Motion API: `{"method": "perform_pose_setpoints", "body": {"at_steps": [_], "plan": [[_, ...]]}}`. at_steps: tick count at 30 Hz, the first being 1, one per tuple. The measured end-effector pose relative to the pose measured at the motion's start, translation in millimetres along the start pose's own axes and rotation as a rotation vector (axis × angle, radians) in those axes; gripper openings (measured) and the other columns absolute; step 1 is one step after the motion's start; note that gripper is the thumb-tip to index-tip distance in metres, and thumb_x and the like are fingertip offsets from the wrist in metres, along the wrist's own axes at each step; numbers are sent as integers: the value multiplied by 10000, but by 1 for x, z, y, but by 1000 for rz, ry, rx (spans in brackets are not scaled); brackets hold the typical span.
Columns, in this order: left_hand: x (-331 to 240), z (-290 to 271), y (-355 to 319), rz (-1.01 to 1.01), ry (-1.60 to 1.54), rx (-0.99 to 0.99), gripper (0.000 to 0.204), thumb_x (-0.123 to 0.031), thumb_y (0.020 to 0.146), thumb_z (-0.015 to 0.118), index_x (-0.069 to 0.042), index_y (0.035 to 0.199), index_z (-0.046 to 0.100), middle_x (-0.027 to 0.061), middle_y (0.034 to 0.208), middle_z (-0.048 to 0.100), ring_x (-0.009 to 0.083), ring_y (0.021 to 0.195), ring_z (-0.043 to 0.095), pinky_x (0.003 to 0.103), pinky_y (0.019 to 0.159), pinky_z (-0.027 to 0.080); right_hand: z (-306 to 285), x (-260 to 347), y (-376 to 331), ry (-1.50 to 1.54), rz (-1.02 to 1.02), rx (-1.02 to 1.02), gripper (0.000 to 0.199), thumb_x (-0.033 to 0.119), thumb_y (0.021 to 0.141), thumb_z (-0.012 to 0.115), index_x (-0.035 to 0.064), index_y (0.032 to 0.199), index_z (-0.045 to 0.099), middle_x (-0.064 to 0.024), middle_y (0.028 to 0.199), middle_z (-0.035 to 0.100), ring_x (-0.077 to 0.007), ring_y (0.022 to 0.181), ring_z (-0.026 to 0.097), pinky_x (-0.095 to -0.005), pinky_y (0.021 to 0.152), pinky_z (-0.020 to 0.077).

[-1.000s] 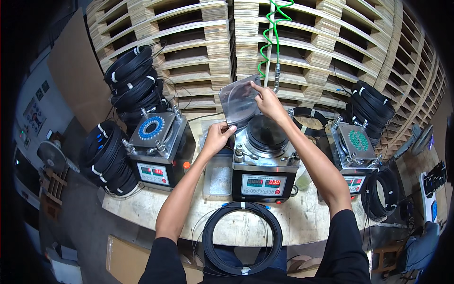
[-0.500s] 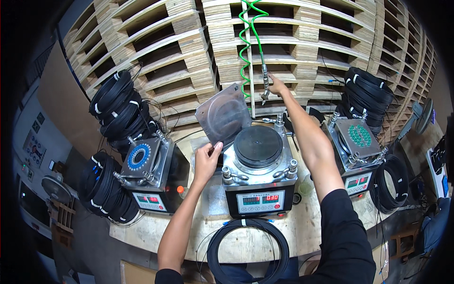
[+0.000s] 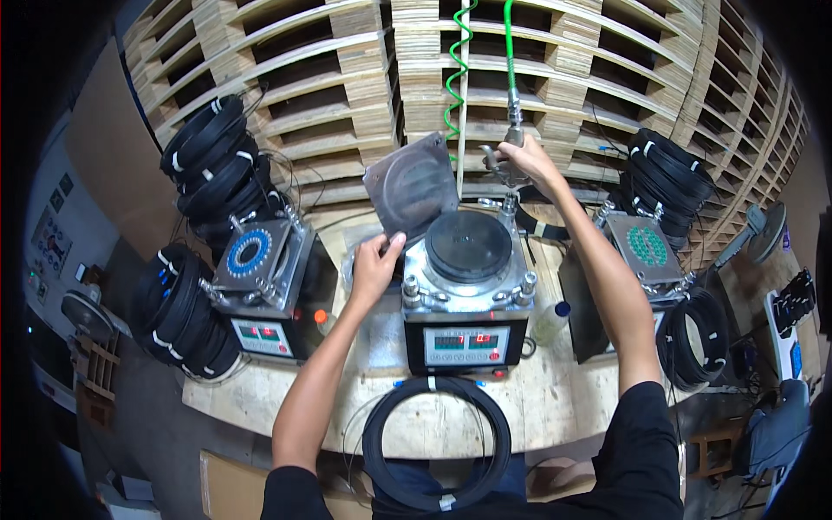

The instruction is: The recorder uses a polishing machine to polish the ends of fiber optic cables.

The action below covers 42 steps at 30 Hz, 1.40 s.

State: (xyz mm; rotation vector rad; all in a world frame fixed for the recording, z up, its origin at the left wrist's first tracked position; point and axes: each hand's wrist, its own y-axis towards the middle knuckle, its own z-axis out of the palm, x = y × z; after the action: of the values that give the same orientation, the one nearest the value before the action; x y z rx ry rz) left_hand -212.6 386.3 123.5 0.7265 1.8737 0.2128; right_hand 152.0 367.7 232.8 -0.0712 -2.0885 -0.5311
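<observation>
My left hand (image 3: 374,270) pinches the lower corner of a square metal plate (image 3: 414,186), which stands tilted with a round ring mark on its face. Over the back right of the middle machine, my right hand (image 3: 530,161) grips a metal air blow gun (image 3: 505,165) hung from a green coiled hose (image 3: 510,43). Between my hands sits a bench polishing machine (image 3: 468,303), with a bare black round disc (image 3: 469,247) on top and clamp posts at its corners. Its front panel (image 3: 466,344) shows lit red digits.
Similar machines flank it, one with a blue-ringed plate (image 3: 249,252) at left, one with green-studded plate (image 3: 646,247) at right. Black cable coils (image 3: 212,165) pile beside them; another coil (image 3: 436,444) lies at the table's front edge. An orange-capped bottle (image 3: 323,321) and blue-capped bottle (image 3: 552,321) stand nearby. Pallets (image 3: 347,95) rise behind.
My right hand has drawn the blow gun down from its hanging place, and its hose now runs straighter. The left hand still holds the plate. The whole view has shifted slightly.
</observation>
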Motion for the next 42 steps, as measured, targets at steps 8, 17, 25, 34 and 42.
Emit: {"method": "perform_pose_setpoints", "body": {"at_steps": [8, 17, 25, 34, 42], "plan": [[6, -7, -1, 43, -116, 5, 388, -298, 963, 632, 86, 921, 668, 174, 650, 612, 113, 619, 516, 345, 612, 454, 17, 145, -195, 447, -6, -52, 437, 160, 972, 632, 88, 1370, 466, -98, 995, 673, -149, 907, 670, -297, 783, 548], [-16, -5, -7, 65, -136, 9, 286, -214, 953, 640, 68, 1000, 658, 206, 764, 686, 249, 666, 652, 373, 653, 486, 13, 169, -256, 380, 69, -430, 360, 285, 993, 612, 73, 1270, 525, -11, 853, 585, -98, 795, 600, -253, 723, 502], [-15, -7, -4, 42, -84, 30, 290, -205, 950, 643, 84, 924, 644, 208, 706, 660, 238, 623, 639, 383, 614, 474, 8, 162, -247, 362, -16, -353, 276, 229, 981, 623, 54, 1187, 566, -10, 885, 576, -96, 821, 578, -252, 735, 478], [0, -3, 2, 72, -57, 7, 302, -215, 944, 653, 83, 893, 646, 207, 687, 646, 209, 596, 608, 385, 592, 458, 59, 155, -207, 149, -174, -386, 160, 161, 984, 617, 27, 1068, 595, 10, 800, 561, -69, 692, 515, -233, 628, 416], [9, -2, 1, 111, -107, -48, 326, -233, 937, 662, 87, 880, 640, 229, 685, 641, 295, 589, 620, 403, 593, 466, 97, 157, -163, 376, -218, -335, 134, 137, 975, 613, 30, 1056, 599, 12, 799, 569, -65, 705, 517, -239, 641, 415]]}}
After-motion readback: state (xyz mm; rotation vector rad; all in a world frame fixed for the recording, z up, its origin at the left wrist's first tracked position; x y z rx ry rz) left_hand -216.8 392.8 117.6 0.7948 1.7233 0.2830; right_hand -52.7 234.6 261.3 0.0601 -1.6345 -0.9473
